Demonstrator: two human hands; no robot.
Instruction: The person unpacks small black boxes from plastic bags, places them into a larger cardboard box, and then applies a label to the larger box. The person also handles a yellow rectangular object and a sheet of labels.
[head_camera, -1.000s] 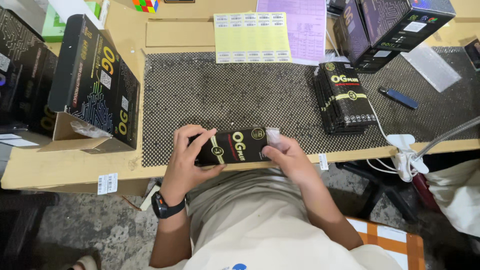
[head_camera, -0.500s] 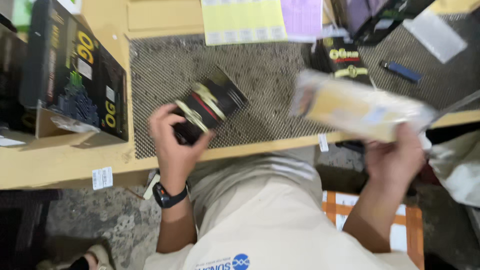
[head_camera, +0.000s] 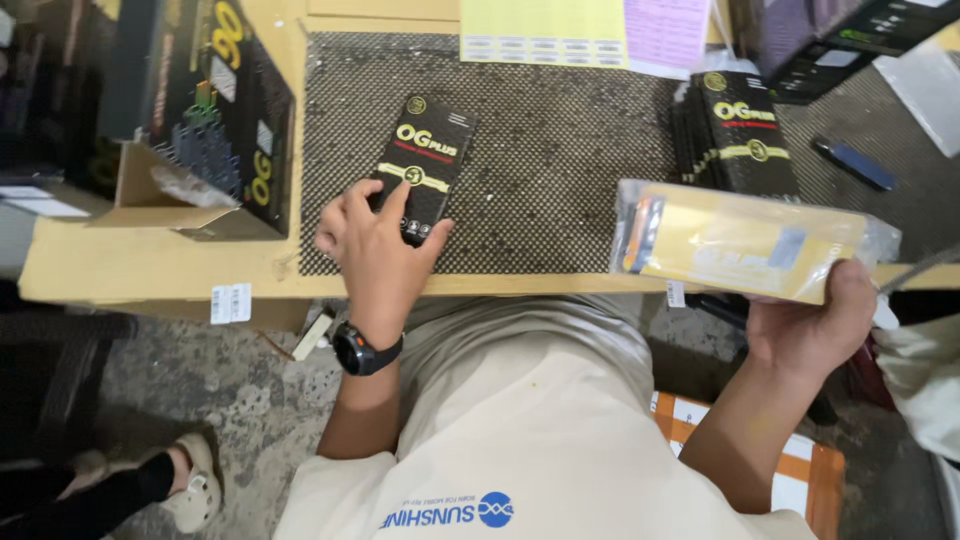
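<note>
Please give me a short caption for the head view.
Left hand rests on a black box on the mat; right hand holds a yellow packet.

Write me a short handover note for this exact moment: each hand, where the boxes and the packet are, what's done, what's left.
Left hand: fingers resting on the small black box, which lies flat on the mesh mat.
Right hand: gripping a yellow packet in clear wrap, held above the table edge.
Done: one black box laid on the mat; stack of black boxes waits further right.
Left: packet not yet set down.

Head view, steeply down, near workbench (head_camera: 150, 270)
</note>
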